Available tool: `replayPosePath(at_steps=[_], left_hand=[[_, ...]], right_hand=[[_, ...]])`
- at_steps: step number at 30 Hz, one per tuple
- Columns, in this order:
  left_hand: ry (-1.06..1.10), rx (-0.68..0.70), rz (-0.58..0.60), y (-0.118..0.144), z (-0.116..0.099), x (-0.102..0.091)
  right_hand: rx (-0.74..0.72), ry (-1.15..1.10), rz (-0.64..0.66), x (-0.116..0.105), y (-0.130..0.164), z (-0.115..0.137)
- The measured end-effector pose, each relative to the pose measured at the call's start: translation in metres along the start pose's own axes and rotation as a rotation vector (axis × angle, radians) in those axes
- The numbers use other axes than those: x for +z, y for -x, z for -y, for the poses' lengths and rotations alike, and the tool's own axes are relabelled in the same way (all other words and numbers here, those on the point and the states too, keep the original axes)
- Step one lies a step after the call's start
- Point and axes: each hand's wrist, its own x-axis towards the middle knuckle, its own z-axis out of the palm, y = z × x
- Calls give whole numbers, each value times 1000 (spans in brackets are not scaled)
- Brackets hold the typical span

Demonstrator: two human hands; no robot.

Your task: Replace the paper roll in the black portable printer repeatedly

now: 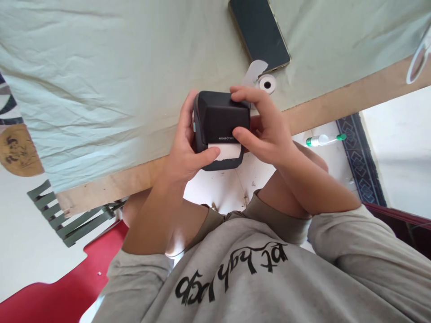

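Grey sweatshirt fabric with black lettering [232, 273] fills the near edge of the view, sleeves pushed up both forearms. Further out, the left hand [186, 146] wraps the left side of a small black plastic label printer [220, 128], its thumb pressed on the white paper strip [229, 151] showing at the printer's slot. To the right, the right hand [264, 130] clamps the printer's top and right side, fingers curled over the lid. Both hands hold the printer above the edge of a pale green cloth-covered table [101, 89]. Behind it lie a white label roll [266, 83] and a dark flat smartphone [259, 31]. Judging by the thumb, the paper is being seated or torn; that calls for a steady grip and a clean pull along the slot.
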Motion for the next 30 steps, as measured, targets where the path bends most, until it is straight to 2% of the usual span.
replayPosePath(at_steps=[3,6,8,10,16,23,30], left_hand=[[39,61,6,-1,-2,4],[-2,-38,-64,-2,-2,6],[4,-27,-98,-3,1,4],[21,33,-62,-5,6,1],[58,58,-11,-7,11,-4],[89,33,-3,-6,3,3],[100,-27,-116,-3,-1,8]], right_hand=[[20,-80,68,5,1,-5],[28,-124,114,6,0,-8],[32,-129,131,4,-1,-7],[41,-134,141,3,-3,-6],[100,-134,171,3,-5,-5],[115,-102,154,5,-4,-7],[75,-89,132,6,-5,-6]])
